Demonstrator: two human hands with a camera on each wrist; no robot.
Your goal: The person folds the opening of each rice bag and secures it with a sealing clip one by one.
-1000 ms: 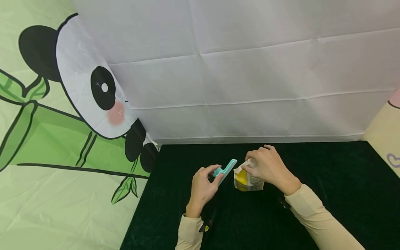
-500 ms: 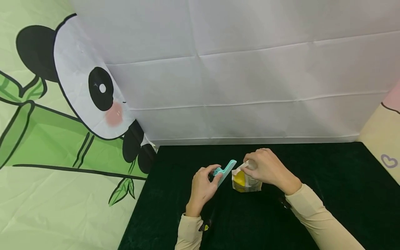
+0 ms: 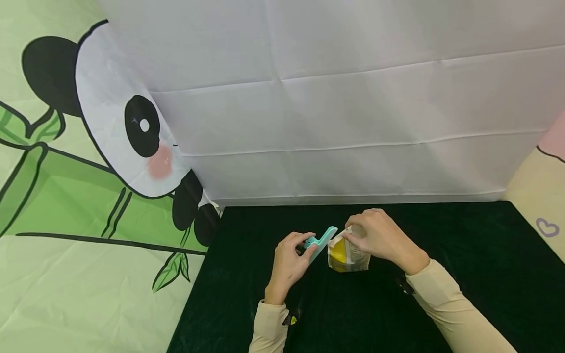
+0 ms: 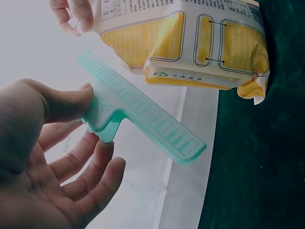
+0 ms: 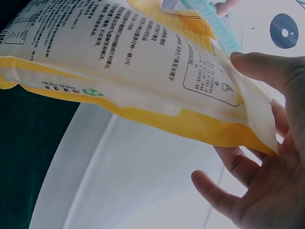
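My left hand (image 3: pixel 289 267) pinches a mint-green bag clip (image 4: pixel 143 112) by its handles, thumb on one side and fingers on the other. Its long ribbed bar slants toward a yellow and white printed packet (image 3: pixel 346 255). The top edge of that packet is held between the thumb and fingers of my right hand (image 3: pixel 381 240). In the right wrist view the packet (image 5: pixel 128 67) fills the upper left, covered in small print, and part of the clip (image 5: pixel 217 26) shows behind it. Clip and packet look close together; whether they touch is hard to tell.
Beneath both hands lies a dark green cloth-covered table (image 3: pixel 463 255). A white creased sheet (image 3: pixel 353 113) hangs behind it. On the left is a green backdrop (image 3: pixel 79 196) with a panda print, and a cream and pink one (image 3: pixel 536 196) stands at the right.
The packet and right hand have shifted slightly left in the head view, which itself has moved a little. Within the last half second the left hand and clip have edged right, closer to the packet.
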